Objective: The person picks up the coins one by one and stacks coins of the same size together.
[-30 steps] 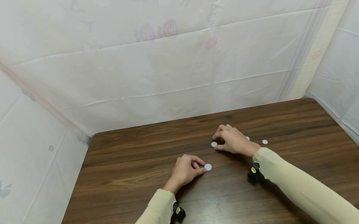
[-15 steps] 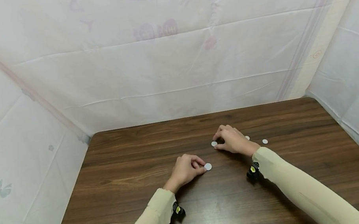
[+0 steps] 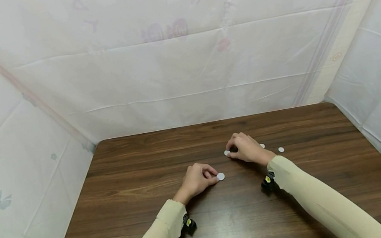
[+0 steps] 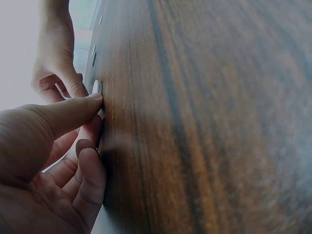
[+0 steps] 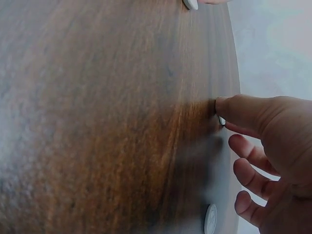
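Observation:
My left hand (image 3: pixel 197 179) pinches a round silvery coin (image 3: pixel 221 176) between thumb and fingers, low at the table near its middle. Seen edge-on in the left wrist view, this coin (image 4: pixel 97 87) looks fairly thick, and the thumb lies over its near end. Farther back and to the right, my right hand (image 3: pixel 246 149) has thumb and index finger on another coin (image 3: pixel 226 153). In the right wrist view only a sliver of that coin (image 5: pixel 222 120) shows beside the thumb; the other fingers are bent and hold nothing.
Two more coins lie to the right of my right hand: one (image 3: pixel 262 146) partly hidden by the wrist, the other (image 3: pixel 281 149) in full sight. The brown wooden table (image 3: pixel 137 230) ends at a white sheet (image 3: pixel 184 82) behind, with sheets at both sides.
The fingertips of my right hand have drawn in slightly over their coin. My left hand and the other coins stay where they were.

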The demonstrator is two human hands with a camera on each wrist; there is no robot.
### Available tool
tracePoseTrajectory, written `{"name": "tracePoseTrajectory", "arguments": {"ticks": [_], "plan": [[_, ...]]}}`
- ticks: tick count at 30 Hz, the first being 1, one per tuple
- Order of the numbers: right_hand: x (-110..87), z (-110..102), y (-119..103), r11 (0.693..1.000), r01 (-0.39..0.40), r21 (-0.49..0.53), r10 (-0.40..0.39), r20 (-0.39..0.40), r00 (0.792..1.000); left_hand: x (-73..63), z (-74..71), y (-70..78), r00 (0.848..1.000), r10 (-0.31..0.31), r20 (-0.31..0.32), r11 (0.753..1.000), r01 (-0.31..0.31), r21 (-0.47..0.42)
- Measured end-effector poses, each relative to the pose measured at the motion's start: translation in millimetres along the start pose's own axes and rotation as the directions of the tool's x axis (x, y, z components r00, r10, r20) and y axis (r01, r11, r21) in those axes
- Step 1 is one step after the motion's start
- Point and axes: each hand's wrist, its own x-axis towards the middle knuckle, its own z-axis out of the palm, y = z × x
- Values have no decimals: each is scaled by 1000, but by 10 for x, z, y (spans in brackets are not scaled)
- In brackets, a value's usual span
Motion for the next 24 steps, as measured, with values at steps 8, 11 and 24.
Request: {"name": "tracePoseTrajectory", "arguments": {"ticks": [8, 11, 24], "plan": [[17, -3, 4, 1000, 7, -23, -7, 6, 1000, -2, 1, 1, 1000, 15, 4, 1000, -14, -6], [20, -4, 6, 1000, 9, -24, -9, 6, 1000, -1, 0, 3, 1000, 18, 4, 1000, -18, -9], [29, 1, 17, 1000, 12, -19, -12, 15, 1000, -13, -2, 7, 1000, 28, 4, 1000, -28, -15]]}}
